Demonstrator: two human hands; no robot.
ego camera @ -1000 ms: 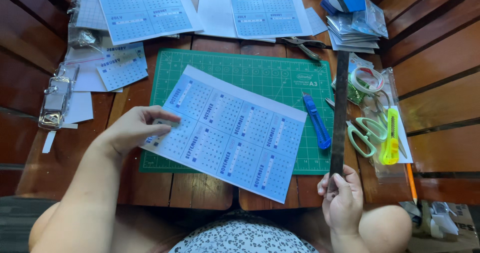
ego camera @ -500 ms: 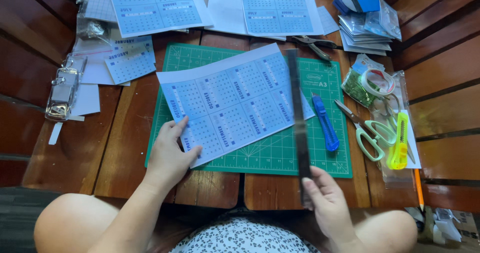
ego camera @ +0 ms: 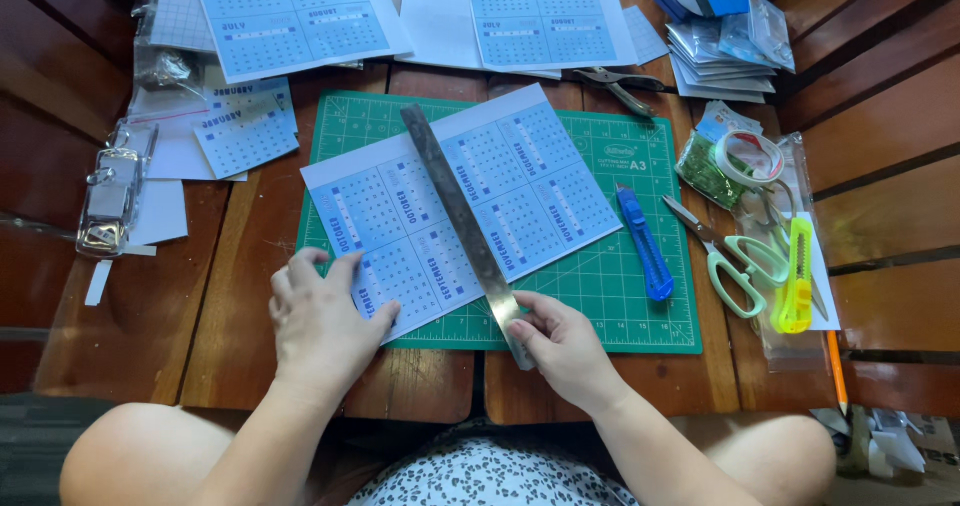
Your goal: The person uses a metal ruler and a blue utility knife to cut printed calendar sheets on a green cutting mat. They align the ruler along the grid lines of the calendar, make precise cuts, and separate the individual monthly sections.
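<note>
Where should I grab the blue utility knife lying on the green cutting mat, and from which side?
Take the blue utility knife around the middle of its long, narrow handle, coming from above with fingers on its two long sides. It lies flat on the green cutting mat, clear of the calendar sheet and scissors.

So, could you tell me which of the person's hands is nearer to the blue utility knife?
Right. The right hand grips the ruler's end just left of the blue utility knife; the left hand presses the sheet farther left.
</note>
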